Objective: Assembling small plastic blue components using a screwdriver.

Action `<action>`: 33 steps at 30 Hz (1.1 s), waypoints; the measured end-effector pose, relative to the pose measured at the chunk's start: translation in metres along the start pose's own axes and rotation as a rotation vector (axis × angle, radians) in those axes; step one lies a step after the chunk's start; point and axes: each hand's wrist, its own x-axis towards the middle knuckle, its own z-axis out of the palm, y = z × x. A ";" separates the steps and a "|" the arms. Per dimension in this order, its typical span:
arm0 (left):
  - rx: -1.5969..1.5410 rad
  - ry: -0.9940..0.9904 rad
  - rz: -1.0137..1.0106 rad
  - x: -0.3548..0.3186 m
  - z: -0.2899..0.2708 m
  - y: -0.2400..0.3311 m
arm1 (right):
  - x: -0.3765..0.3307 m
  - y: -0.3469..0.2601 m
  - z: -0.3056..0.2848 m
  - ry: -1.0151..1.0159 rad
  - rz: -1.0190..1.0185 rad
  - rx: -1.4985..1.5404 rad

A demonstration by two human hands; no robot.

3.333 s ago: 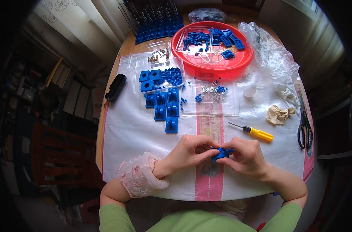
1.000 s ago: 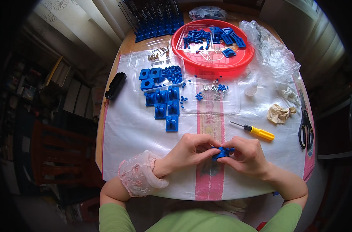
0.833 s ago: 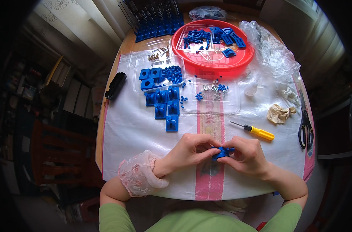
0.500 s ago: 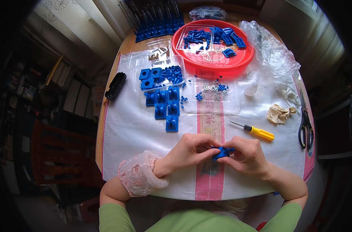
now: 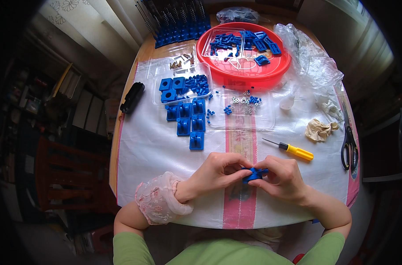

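Note:
Near the front of the table, both my hands hold one small blue plastic part (image 5: 253,176) between them. My left hand (image 5: 221,171) pinches its left side with thumb and index finger. On the right side, the thumb and fingers of my right hand (image 5: 282,179) close around it. My fingers cover much of the part, so its full shape is hidden. Ahead and to the left stand several square blue blocks with raised middles (image 5: 197,140), set close together. A yellow-handled screwdriver (image 5: 298,152) lies just beyond my right hand, its tip toward the left.
A clear tray (image 5: 156,98) holds blue pieces; a clear lid (image 5: 265,123) carries small rings and pegs. Behind are a red basin (image 5: 249,79) of blue parts and a blue rack of springs (image 5: 181,33). Scissors (image 5: 350,148), crumpled paper (image 5: 320,130) and plastic bags (image 5: 309,59) lie right, a black case (image 5: 133,98) left.

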 end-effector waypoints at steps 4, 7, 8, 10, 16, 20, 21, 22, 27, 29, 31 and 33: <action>-0.008 0.002 0.006 0.000 0.001 -0.001 | 0.000 -0.001 -0.001 0.000 -0.002 -0.002; 0.000 0.003 0.007 0.000 0.000 -0.002 | 0.000 -0.002 -0.001 -0.005 0.005 0.000; 0.006 0.002 0.006 0.000 0.000 -0.002 | 0.001 -0.002 -0.001 -0.007 0.004 -0.002; 0.005 -0.003 -0.005 0.000 0.000 0.000 | 0.001 -0.002 -0.001 -0.007 0.004 -0.003; 0.014 0.002 -0.001 0.000 0.000 0.001 | 0.000 0.000 -0.001 -0.004 -0.002 -0.004; 0.013 0.006 0.004 0.000 0.001 -0.001 | 0.000 -0.001 -0.001 -0.006 -0.002 -0.006; 0.012 0.003 -0.005 0.000 0.000 0.000 | 0.000 -0.001 -0.001 -0.007 -0.002 -0.009; 0.011 0.000 -0.015 0.000 0.000 0.000 | 0.000 -0.001 -0.001 -0.006 -0.004 -0.009; 0.014 0.007 -0.004 0.000 0.000 -0.001 | 0.000 0.000 -0.001 -0.006 -0.009 -0.006; 0.008 0.012 0.004 0.000 0.001 -0.002 | 0.000 0.001 0.000 -0.004 -0.009 -0.004; 0.017 0.005 -0.004 0.000 0.000 0.000 | 0.000 0.001 0.000 -0.002 -0.007 -0.001; 0.019 0.000 -0.008 0.000 0.000 0.001 | 0.000 0.001 0.000 -0.001 -0.004 0.001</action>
